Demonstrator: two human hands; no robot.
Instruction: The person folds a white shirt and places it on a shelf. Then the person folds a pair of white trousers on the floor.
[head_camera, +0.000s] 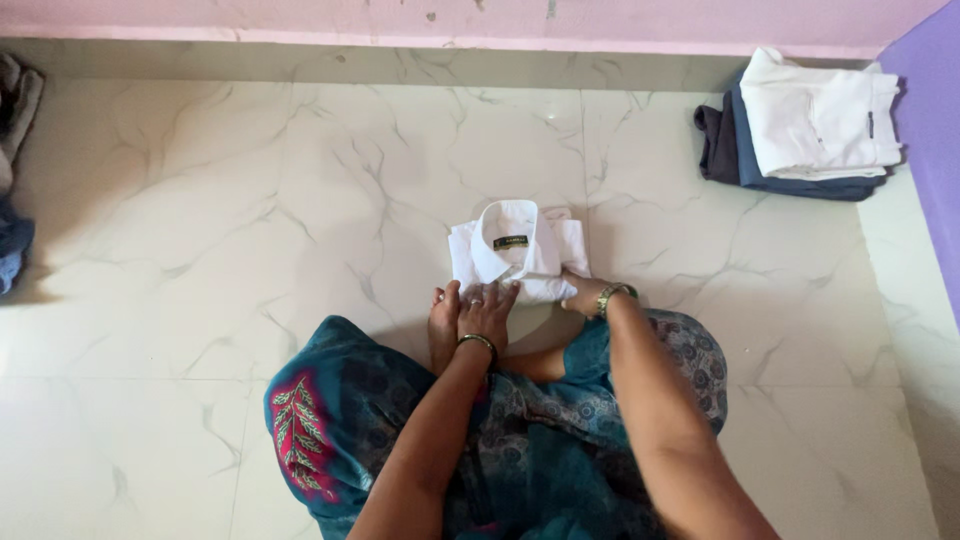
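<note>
Two hands are working a folded white collared shirt (517, 250) lying flat on the marble floor (250, 200), collar up, evidently to keep the fold square. Left hand (487, 312) is pressing its near edge, fingers spread flat; right hand (583, 295) is gripping the lower corner, wrist bent inward. Folded garments (810, 125) are sitting stacked well apart.

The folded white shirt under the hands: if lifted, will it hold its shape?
Probably not: the folded white shirt is soft cloth, likely to sag and unfold unless supported underneath. It looks light, and might slide easily on the glossy marble floor.
</note>
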